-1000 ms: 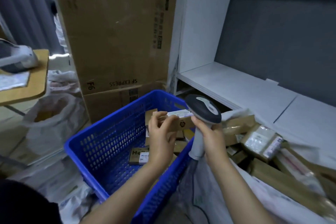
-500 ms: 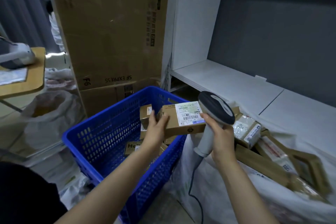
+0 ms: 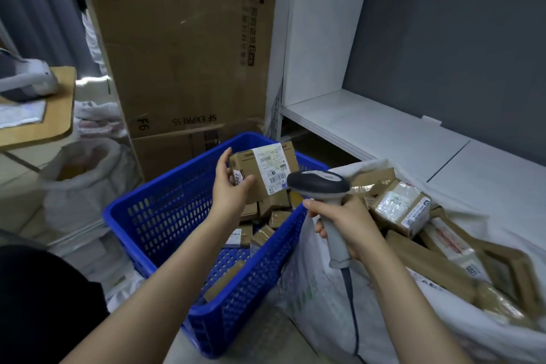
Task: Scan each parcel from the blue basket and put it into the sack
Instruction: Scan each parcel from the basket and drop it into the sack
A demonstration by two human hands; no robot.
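A person's left hand [image 3: 233, 189] holds a small cardboard parcel [image 3: 243, 161] above the blue basket [image 3: 165, 216], fingers and thumb curled round its near end, its white label [image 3: 271, 168] turned up. The right hand [image 3: 345, 223], just right of the basket, is wrapped round the handle of a scanner [image 3: 319, 183], whose head sits just beside the label's barcode. A clean read likely calls for tilting the label square to the scanner's window and keeping the thumb off the barcode. The open sack [image 3: 322, 289], pressed against the basket's right wall, offers a short drop. Its rim and the scanner's cable [image 3: 351, 304] look the likeliest snags. Tall cartons [image 3: 189, 53] behind the basket close that side.
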